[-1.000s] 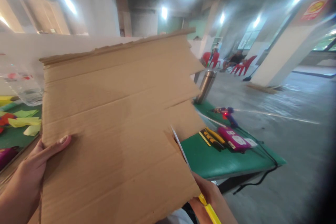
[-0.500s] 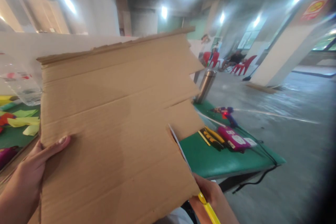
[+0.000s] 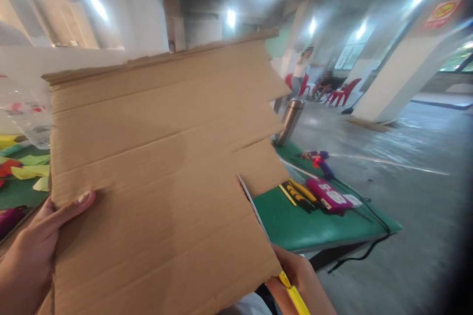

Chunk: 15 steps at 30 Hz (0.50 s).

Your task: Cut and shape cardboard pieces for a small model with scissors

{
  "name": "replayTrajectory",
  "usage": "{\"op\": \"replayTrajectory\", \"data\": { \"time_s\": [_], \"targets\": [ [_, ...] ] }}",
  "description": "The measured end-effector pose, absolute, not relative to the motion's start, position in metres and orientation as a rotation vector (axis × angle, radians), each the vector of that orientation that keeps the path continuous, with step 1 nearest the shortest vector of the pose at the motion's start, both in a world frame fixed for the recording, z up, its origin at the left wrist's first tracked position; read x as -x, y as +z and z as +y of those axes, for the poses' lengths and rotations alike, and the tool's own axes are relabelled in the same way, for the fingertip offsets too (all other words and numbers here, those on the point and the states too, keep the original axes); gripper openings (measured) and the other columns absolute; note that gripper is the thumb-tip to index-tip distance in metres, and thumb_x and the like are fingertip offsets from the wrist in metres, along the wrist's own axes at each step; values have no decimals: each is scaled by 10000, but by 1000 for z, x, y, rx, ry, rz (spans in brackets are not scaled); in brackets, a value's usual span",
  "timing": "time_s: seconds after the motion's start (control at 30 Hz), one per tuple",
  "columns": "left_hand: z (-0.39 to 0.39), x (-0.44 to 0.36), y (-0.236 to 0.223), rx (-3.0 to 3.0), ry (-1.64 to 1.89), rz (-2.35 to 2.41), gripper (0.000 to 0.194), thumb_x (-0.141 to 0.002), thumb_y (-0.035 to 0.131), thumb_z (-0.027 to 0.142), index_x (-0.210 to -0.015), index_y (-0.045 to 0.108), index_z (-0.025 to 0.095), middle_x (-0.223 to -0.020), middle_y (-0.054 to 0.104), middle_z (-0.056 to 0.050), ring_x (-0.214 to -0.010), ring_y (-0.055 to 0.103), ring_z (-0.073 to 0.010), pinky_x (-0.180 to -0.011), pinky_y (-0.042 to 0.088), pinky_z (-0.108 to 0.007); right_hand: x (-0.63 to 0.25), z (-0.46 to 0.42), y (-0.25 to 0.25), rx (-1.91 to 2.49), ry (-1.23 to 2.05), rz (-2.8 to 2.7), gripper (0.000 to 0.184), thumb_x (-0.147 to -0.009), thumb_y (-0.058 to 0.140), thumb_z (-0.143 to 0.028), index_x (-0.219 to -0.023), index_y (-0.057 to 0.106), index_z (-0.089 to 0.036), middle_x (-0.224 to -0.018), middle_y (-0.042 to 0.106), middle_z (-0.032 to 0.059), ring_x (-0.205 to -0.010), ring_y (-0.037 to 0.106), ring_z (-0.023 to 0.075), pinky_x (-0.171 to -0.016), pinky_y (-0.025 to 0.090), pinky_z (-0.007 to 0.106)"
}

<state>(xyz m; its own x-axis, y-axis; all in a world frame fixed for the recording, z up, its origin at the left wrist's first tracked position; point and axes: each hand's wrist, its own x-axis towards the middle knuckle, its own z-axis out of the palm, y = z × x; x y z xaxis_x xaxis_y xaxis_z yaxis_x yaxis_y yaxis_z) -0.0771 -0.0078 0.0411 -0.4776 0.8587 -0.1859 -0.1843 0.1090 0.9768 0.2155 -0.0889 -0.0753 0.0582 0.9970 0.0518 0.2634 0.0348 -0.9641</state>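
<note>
A large brown cardboard sheet [image 3: 162,172] with a jagged, notched right edge is held up in front of me. My left hand [image 3: 33,251] grips its lower left edge, thumb pressed on the front. My right hand [image 3: 299,280] is closed on a yellow-handled cutter [image 3: 291,293] at the bottom right. The cutter's thin blade [image 3: 253,206] runs up into a slit in the sheet's right edge.
A green table [image 3: 314,226] lies behind the sheet with a pink box [image 3: 328,196], yellow-black cutters [image 3: 297,194], a glue gun [image 3: 320,160] with a cord, and a steel flask [image 3: 290,120]. Coloured paper scraps [image 3: 25,170] lie at left. People sit by red chairs [image 3: 343,91] far back.
The cardboard sheet has shifted slightly left and up with my left hand. The blade stays in the slit at the right edge.
</note>
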Motion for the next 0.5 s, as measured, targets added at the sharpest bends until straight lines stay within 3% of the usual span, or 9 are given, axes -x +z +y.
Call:
{"op": "replayTrajectory", "data": {
  "time_s": [0.13,0.3,0.5],
  "targets": [
    [-9,76,44,-709,1525,1519,480,-337,734,188,-797,620,265,-536,692,76,-368,633,-212,-286,525,-274,-218,-93,-66,1342,995,-1391,283,-769,645,-465,-723,645,-186,-691,649,46,-685,594,223,-596,481,256],
    [-7,76,42,-672,1491,1493,460,-370,744,145,-788,603,274,-550,689,49,-384,644,-246,-324,560,-344,-218,-89,-66,1279,1025,-1381,404,-745,669,-587,-776,654,-185,-700,653,42,-724,611,242,-675,518,297],
    [-5,84,36,-706,1505,1467,472,-364,755,143,-796,609,261,-580,710,42,-416,664,-244,-339,564,-321,-218,-83,-70,1414,991,-1307,377,-751,657,-563,-751,688,-187,-624,639,22,-692,615,229,-675,520,281]
  ]
}}
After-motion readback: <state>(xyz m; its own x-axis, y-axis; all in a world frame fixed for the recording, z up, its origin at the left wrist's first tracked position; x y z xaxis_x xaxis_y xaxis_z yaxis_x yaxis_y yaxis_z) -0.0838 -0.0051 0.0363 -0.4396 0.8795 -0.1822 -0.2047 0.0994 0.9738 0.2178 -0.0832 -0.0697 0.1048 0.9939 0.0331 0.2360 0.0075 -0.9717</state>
